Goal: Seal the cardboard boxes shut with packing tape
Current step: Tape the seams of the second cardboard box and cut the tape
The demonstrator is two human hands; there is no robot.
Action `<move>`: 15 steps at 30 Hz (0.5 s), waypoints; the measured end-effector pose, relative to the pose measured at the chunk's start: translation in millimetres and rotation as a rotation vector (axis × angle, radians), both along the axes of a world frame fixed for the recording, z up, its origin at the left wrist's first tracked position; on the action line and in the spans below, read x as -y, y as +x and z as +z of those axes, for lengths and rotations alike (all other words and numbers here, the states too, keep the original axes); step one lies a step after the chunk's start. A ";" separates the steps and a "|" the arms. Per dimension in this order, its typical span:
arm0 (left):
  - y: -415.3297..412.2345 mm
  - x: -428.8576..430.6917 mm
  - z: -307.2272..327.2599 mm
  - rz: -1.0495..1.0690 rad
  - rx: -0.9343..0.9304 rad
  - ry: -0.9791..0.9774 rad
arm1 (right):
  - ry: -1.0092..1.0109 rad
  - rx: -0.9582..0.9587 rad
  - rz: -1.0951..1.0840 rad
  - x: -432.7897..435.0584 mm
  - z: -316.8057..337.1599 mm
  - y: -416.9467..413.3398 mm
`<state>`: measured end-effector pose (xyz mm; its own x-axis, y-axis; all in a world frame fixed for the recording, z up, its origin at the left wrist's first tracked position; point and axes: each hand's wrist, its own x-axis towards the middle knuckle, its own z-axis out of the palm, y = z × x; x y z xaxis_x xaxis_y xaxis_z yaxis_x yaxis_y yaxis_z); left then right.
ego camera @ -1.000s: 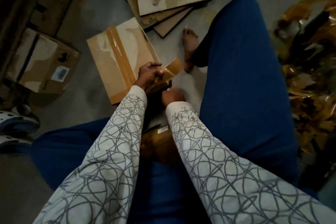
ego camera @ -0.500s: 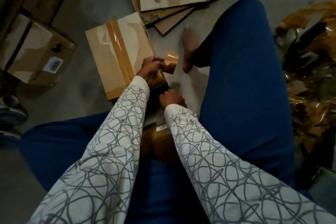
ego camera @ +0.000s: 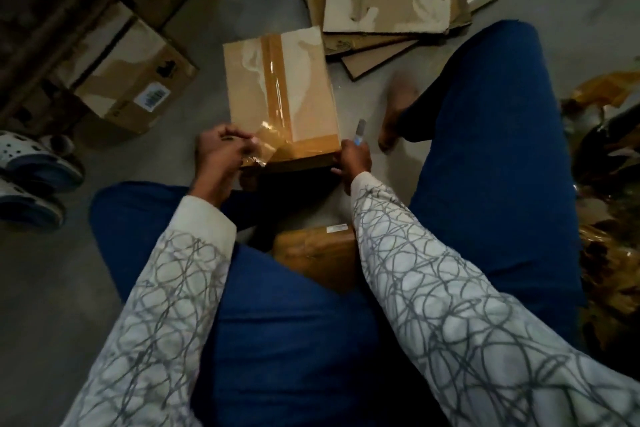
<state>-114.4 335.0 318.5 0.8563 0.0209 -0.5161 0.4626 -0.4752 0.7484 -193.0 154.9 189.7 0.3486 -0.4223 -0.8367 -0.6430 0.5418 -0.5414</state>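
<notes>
The cardboard box [ego camera: 280, 97] is lying flat on the floor [ego camera: 145, 163], right in front of the person and between the two hands. A brown tape strip [ego camera: 275, 80] is running down the top of it, from the far end to the near end, so its long way is pointing at the person. The left hand [ego camera: 218, 152] is pinching the loose tape end [ego camera: 261, 144] at the near left corner, with its fingers curled on it. The right hand [ego camera: 353, 159] is gripping a small cutter [ego camera: 361, 130] with the blade pointing up and away, and it is touching the near right corner of the box. So the loose tape end is sitting to the left of the cutter, across the near edge of the box. The left hand is the nearer one to it. I think the cutter would be needing to go left along that edge to reach the tape, or the left hand would be pressing the end down
</notes>
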 end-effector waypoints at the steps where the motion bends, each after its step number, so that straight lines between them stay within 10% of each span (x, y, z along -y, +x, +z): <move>1: -6.6 -12.2 1.1 0.050 -0.013 0.000 | 0.025 0.011 -0.014 -0.5 -0.8 0.4; 15: -18.5 -20.7 -1.6 0.064 -0.041 0.193 | -0.048 0.224 0.298 -22.1 111.4 30.0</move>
